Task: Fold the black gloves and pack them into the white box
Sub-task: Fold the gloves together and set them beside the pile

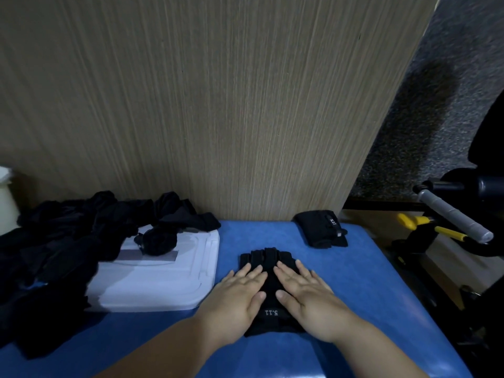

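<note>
I press both palms flat on a black glove [268,271] lying on the blue table [368,282], my left hand [240,290] and right hand [305,293] side by side with fingers straight. The white box [163,279] sits just to my left, lid on, one bundled glove [158,241] on top and a pile of black gloves [54,246] spilling over its left edge. A folded glove [321,230] lies by the wooden panel [218,105].

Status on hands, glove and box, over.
Open left hand and right hand press glove flat. It lies on blue table beside white box. On box top: balled glove, edge of pile.
</note>
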### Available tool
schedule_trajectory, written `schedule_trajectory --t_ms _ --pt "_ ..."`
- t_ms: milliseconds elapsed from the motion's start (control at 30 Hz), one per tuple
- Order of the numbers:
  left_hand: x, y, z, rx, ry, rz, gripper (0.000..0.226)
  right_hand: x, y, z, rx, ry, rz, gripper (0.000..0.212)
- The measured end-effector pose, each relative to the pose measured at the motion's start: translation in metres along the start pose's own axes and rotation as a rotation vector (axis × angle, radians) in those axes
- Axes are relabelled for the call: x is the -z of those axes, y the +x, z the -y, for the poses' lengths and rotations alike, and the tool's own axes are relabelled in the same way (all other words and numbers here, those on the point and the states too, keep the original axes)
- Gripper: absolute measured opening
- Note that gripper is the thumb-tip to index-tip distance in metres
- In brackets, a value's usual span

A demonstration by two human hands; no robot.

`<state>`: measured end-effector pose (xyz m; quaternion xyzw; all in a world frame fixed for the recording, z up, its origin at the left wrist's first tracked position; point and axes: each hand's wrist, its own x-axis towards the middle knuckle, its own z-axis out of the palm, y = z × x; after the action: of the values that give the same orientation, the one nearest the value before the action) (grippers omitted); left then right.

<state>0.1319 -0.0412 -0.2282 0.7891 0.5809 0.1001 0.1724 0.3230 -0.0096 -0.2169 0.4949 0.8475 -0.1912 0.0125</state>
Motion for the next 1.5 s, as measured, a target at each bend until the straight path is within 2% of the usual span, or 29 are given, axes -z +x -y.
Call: schedule_trajectory --t_ms 233,367,500,600,767,867,967,1067,1133,1267,1400,1500 --pt "-0.001 -0.016 0.004 0.034 -0.031 -0.038 0.049 0.001 -0.007 -0.015 -0.023 -0.024 -0.02 0.052" --pt "-0.005 -0.025 0.009 0.036 -0.146 -0.127 0.051 0.003 -0.01 -0.025 -0.042 -0.032 -0.092 0.052" --pt "-0.005 -0.03 0.014 -0.033 -0.199 -0.198 0.064 0.006 -0.016 -0.03 0.024 0.173 -0.279 0.045" --pt "-0.002 -0.026 0.016 -0.063 -0.257 -0.195 0.064 0.007 -0.021 -0.029 0.094 0.241 -0.251 0.049" --pt "0.001 -0.016 0.02 -0.059 -0.302 -0.098 0.052 0.009 -0.019 -0.03 0.059 0.211 -0.14 0.058" --pt "0.001 -0.014 0.016 -0.024 -0.318 -0.142 0.04 0.009 -0.017 -0.033 0.063 0.261 -0.114 0.062" --pt "0.001 -0.012 0.011 0.067 -0.434 -0.184 0.013 0.012 -0.018 -0.032 0.09 0.339 -0.123 0.068" --pt "0.006 -0.013 0.003 0.158 -0.59 -0.186 0.01 0.012 -0.02 -0.026 0.072 0.409 -0.13 0.071" --pt "0.008 -0.013 -0.002 0.192 -0.666 -0.183 0.011 0.008 -0.018 -0.021 0.091 0.468 -0.195 0.06" --pt "0.008 -0.012 -0.007 0.261 -0.768 -0.2 0.024 0.008 -0.013 -0.016 0.067 0.61 -0.335 0.019" --pt "0.011 -0.01 -0.013 0.284 -0.81 -0.258 0.02 0.011 -0.011 -0.011 -0.063 0.701 -0.289 0.01" --pt "0.011 -0.01 -0.014 0.267 -0.885 -0.277 0.028 0.009 -0.008 -0.008 -0.141 0.653 -0.315 0.023"
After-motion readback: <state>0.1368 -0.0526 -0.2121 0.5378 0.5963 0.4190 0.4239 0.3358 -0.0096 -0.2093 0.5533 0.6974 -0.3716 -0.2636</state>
